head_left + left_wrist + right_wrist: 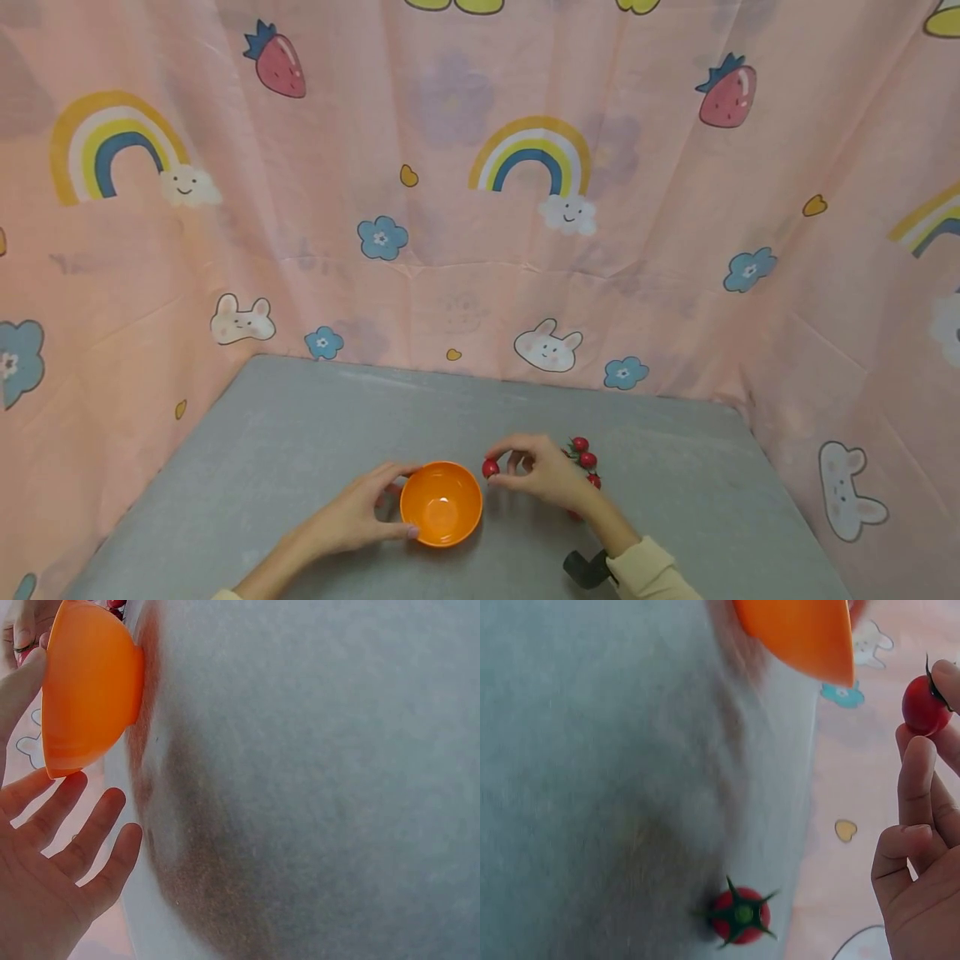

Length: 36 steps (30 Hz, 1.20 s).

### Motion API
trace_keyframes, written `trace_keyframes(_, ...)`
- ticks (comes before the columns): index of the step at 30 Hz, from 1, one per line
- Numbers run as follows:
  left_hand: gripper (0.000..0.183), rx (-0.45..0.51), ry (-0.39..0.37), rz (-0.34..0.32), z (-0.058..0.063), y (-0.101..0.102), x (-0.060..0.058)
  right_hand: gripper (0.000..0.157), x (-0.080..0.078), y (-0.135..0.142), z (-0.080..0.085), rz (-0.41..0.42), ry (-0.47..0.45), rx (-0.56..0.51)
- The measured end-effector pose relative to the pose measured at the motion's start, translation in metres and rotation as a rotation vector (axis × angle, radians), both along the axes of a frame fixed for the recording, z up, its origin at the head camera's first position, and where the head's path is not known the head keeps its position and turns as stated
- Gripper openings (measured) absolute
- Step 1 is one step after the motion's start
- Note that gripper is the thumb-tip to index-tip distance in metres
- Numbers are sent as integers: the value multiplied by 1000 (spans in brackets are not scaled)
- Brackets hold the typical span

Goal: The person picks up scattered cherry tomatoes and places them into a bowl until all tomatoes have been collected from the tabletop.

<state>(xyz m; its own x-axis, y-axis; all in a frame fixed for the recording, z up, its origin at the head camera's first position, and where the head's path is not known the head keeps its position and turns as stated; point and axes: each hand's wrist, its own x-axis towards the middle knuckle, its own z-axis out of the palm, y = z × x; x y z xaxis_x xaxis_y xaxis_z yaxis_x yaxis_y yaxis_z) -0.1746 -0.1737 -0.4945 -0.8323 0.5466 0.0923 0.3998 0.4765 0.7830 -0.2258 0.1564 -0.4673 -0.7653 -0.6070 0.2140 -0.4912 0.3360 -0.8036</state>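
An orange bowl [441,505] stands upright on the grey table, its inside bare. My left hand [358,510] holds it by the left side, thumb at the near rim and index finger at the far rim; in the left wrist view the bowl [90,690] shows side-on and the other fingers of the left hand [60,862] spread away from it. Just right of the bowl, my right hand [546,473] pinches a red cherry tomato [491,468] between thumb and fingertips. The right wrist view shows this tomato [924,705] with its green stem, raised off the table.
Several more cherry tomatoes [588,460] lie on the table [360,417] behind and beside the right hand, partly hidden by it. A black object [587,570] is by the right sleeve. A pink printed curtain [450,308] surrounds the table's back and sides.
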Motion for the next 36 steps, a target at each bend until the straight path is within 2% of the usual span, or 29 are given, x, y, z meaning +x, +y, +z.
trace_keyframes(10, 72, -4, -13, -2, 3, 2, 0, 24, 6, -15, -1, 60, -55, 19)
trace_keyframes(18, 71, -3, -19, -8, 2, 1, -1, 26, 8, -14, 0, 56, -103, 47)
trace_keyframes(26, 72, -7, -18, -10, 2, 1, 0, 26, 5, 10, 3, -11, -46, 37)
trace_keyframes(32, 72, -5, -17, -12, 2, 1, 0, 24, 3, 37, 3, -54, 14, -12)
trace_keyframes(36, 72, -15, -17, -6, 2, 1, 0, 24, 2, 58, 3, -83, 15, -20)
